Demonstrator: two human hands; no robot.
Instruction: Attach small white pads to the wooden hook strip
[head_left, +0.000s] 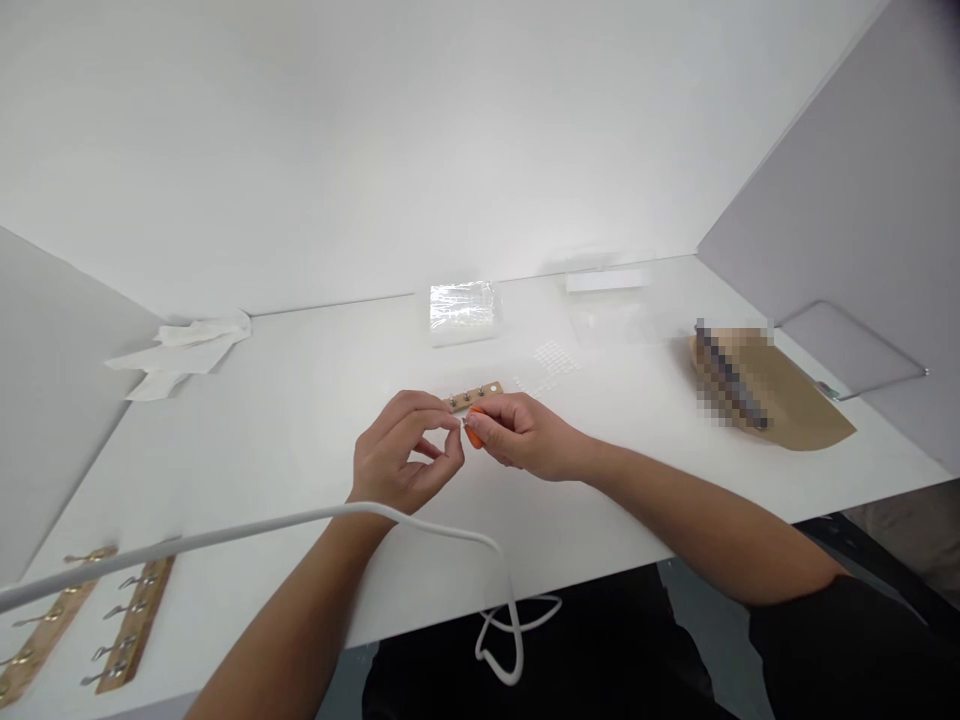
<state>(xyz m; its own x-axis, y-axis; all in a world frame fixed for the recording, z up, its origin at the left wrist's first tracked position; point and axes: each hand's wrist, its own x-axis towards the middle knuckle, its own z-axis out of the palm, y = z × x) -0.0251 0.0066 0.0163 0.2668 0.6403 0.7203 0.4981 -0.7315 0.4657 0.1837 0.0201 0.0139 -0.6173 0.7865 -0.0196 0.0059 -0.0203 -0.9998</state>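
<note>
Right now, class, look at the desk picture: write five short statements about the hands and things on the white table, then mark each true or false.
1. Both hands, left hand and right hand, meet at a small wooden strip with metal hooks. True.
2. The right hand holds a blue tool. False: an orange object.
3. The clear plastic packet lies beyond the hands. True.
4. The crumpled white tissues lie far right. False: far left.
5. The brown paper envelope lies right. True.

table (300,420) — white | tool (474,436) — orange | envelope (795,400) — brown

No readable text, labels or numbers anywhere
</note>
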